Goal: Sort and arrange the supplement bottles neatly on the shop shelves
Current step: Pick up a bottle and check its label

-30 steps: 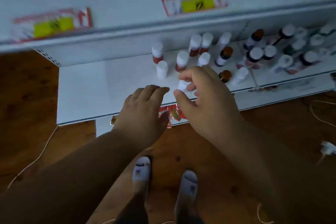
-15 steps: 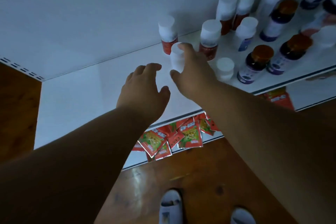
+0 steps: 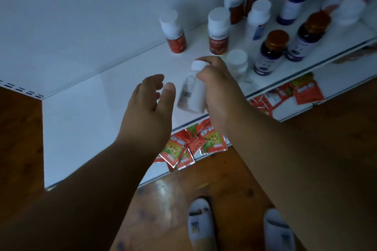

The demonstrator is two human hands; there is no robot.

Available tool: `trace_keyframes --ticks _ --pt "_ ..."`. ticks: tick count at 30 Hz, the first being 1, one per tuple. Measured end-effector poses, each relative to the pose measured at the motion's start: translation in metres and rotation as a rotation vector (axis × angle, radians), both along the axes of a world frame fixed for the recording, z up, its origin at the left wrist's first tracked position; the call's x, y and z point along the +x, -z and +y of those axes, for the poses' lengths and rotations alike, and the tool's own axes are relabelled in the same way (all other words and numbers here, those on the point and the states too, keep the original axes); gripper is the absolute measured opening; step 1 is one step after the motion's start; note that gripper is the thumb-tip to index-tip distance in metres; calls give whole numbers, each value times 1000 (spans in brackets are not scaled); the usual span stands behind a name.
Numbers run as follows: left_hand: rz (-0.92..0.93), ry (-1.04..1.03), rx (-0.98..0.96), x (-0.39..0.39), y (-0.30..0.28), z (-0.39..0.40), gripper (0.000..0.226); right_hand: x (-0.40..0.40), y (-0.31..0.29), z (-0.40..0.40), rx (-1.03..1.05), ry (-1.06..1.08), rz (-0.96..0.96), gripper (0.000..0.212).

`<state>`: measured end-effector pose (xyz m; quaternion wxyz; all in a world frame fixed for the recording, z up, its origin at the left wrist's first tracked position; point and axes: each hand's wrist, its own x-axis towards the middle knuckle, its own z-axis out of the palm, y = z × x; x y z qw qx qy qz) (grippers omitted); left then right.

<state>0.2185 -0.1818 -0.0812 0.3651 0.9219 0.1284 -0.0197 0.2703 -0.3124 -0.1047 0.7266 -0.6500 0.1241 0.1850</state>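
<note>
My right hand (image 3: pixel 220 89) grips a white supplement bottle (image 3: pixel 191 91) with a white cap, lifted and tilted above the front of the white shelf (image 3: pixel 85 108). Just left of that bottle my left hand (image 3: pixel 149 108) hovers with loosely spread fingers and holds nothing. Behind them two red-labelled bottles (image 3: pixel 174 32) (image 3: pixel 218 30) with white caps stand near the shelf's back wall. A short white bottle (image 3: pixel 237 63) stands right beside my right hand. Dark bottles with brown caps (image 3: pixel 272 51) and more white-capped ones fill the shelf to the right.
Red snack sachets (image 3: pixel 191 144) lie on the lower shelf ledge below the front edge. The left half of the shelf is bare white. Wooden floor (image 3: pixel 183 193) and my two slippered feet (image 3: pixel 201 224) are below.
My right hand has lifted the white bottle off the shelf and drawn it back toward the front edge, tilting it. The camera has moved closer to the shelf.
</note>
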Motion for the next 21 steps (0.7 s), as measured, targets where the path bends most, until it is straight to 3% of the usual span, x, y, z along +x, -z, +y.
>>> trace_keyframes --ticks 2,6,13,17,21 --pt "-2 -8 -95 -21 -31 -22 52 -27 -35 -23 133 7 118 31" --pt "12 30 -297 -69 -115 -82 75 -78 -137 -85 -15 24 35 38" --pt "38 277 -461 -110 -263 -208 73 -127 -302 -222 307 286 -16 12" --pt "-44 415 -516 -110 -325 -275 68 -146 -372 -294 291 275 -102 43" --pt "-110 499 -530 -92 -371 -328 63 -144 -422 -345 266 306 -236 43"
